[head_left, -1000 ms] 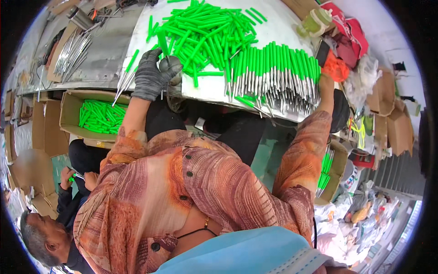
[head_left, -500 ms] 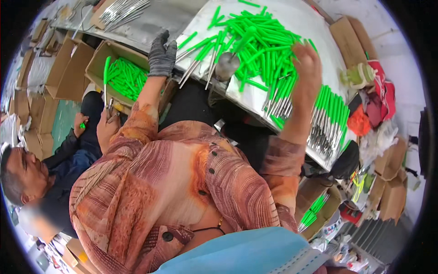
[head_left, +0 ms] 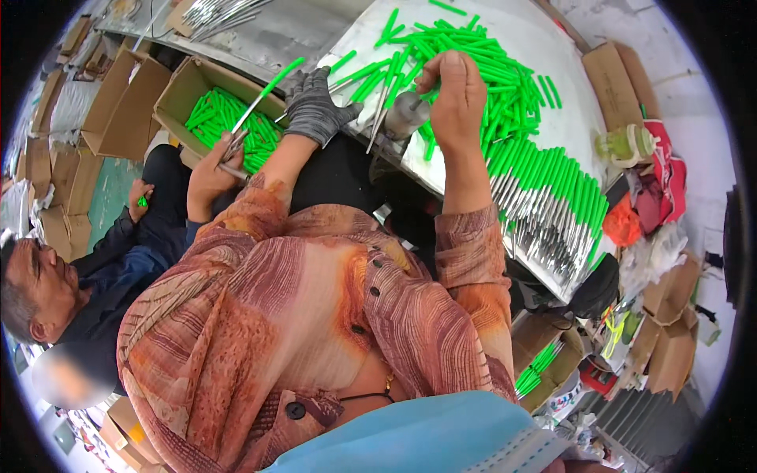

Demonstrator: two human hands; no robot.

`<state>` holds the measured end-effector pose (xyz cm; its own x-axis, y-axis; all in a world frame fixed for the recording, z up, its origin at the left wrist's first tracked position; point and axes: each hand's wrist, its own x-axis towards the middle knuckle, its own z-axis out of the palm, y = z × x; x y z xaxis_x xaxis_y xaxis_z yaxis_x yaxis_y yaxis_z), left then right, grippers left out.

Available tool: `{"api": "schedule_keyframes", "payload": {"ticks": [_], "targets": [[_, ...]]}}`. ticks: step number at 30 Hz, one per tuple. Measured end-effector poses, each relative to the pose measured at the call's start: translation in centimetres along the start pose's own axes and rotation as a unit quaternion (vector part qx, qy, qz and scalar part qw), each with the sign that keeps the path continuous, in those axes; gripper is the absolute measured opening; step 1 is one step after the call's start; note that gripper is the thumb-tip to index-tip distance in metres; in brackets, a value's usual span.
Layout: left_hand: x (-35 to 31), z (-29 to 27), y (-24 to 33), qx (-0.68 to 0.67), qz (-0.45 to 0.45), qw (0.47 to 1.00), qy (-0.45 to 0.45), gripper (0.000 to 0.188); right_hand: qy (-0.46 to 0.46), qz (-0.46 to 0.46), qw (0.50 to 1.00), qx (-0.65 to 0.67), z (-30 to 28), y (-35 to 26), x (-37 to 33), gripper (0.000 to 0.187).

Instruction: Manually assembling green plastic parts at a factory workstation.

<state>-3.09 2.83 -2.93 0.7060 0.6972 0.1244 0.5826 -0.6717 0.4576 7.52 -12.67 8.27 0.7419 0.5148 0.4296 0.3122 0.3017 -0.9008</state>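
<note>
My left hand [head_left: 319, 110], in a grey glove, reaches over the table's front edge with thumb and fingers apart. It lies against green-handled metal rods [head_left: 364, 73]; whether it bears on one is hidden. Bare, my right hand [head_left: 457, 94] is closed, fingers curled, just right of and above a metal cylinder [head_left: 408, 114]. What it grips, if anything, is hidden. Behind it spreads a heap of green tubes [head_left: 493, 67]. Rods with green handles [head_left: 544, 177] lie in rows on the right of the white tabletop [head_left: 579, 118].
At left, a co-worker's hand [head_left: 211, 177] holds a metal rod with a green handle [head_left: 282, 75] over a cardboard box [head_left: 177, 98] of green tubes. Bare metal rods [head_left: 225, 14] lie at the back left. A box with green-handled rods [head_left: 540, 366] stands at lower right.
My right hand has moved left from the heap to beside the metal cylinder, and its fingers have curled. My gloved hand has shifted right and down. The co-worker's rod has tilted rightward.
</note>
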Motion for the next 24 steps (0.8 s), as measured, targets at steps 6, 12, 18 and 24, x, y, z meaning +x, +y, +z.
{"api": "schedule_keyframes", "payload": {"ticks": [6,12,18,24], "targets": [[-1.3,1.1,-0.2,0.15,0.048,0.987,-0.032,0.102,-0.047,0.012,0.998,-0.028,-0.1,1.7,-0.8,0.031],[-3.3,0.2,3.2,0.065,0.157,0.985,0.04,0.059,-0.003,-0.039,0.996,-0.086,-0.2,3.0,-2.2,0.032],[0.7,1.0,0.8,0.192,0.081,0.965,0.157,0.082,0.029,-0.017,0.999,-0.04,-2.3,0.4,-2.3,0.041],[3.4,-0.7,-1.5,0.115,0.003,0.988,-0.103,0.113,0.207,0.129,0.884,-0.4,-17.5,-3.0,-2.6,0.046]]}}
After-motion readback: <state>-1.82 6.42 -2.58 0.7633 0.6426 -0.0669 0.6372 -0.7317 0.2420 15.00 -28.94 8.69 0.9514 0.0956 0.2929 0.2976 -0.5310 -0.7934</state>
